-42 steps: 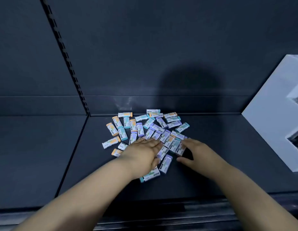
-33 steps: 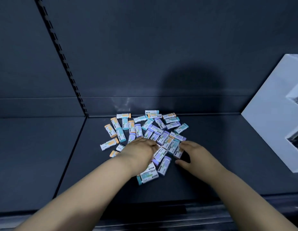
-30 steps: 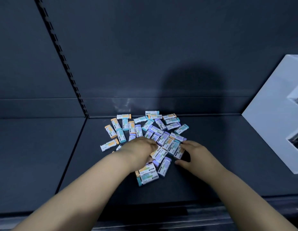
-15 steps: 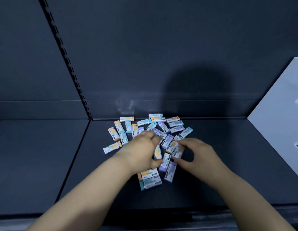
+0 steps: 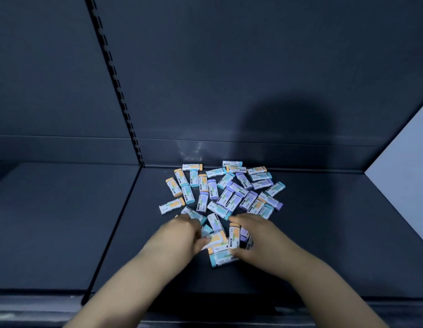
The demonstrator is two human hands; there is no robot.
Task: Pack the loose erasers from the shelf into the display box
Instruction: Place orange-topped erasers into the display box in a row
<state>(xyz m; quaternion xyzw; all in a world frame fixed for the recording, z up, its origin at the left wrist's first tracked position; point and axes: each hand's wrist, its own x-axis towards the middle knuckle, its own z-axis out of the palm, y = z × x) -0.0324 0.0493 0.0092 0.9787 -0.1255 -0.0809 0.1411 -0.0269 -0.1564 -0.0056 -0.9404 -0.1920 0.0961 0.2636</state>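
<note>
Hands drawn nearer, left hand [image 5: 182,235], right hand [image 5: 255,240], gathering erasers [image 5: 220,242]

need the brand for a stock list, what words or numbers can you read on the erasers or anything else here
None can be read.
Erasers: each white sleeve carries small dark print and a coloured patch, all too small and blurred to make out.
Erasers between the left hand and right hand: print is visible but just as unreadable.
Shelf and the white panel at the right: no text shows.
</note>
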